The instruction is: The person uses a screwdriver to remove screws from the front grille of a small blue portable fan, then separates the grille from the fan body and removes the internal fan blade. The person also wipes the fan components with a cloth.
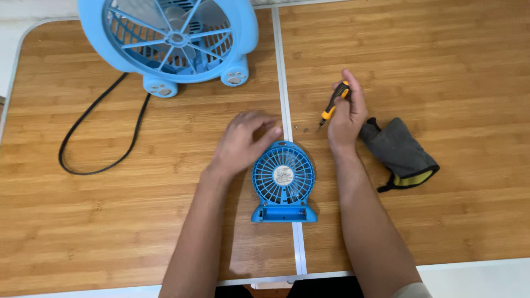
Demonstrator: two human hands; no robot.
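Upper left of the frame, a big fan (168,38) stands idle. Left hand (243,140), fingers loosely curled and empty, touches the small fan (284,182) at centre bench (110,221); steady it firmly. Right hand (346,113) clasps a screwdriver (333,104) near two screws (301,129); a cloth (400,154) lies right.

Both forearms bare; left hand (243,140) and right hand (346,113) ungloved; pale sleeve edge at right elbow.

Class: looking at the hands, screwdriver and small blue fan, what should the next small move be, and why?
Probably bring the screwdriver in the right hand down to the small fan. The left hand rests at its top edge, and tiny screws already lie beside it.
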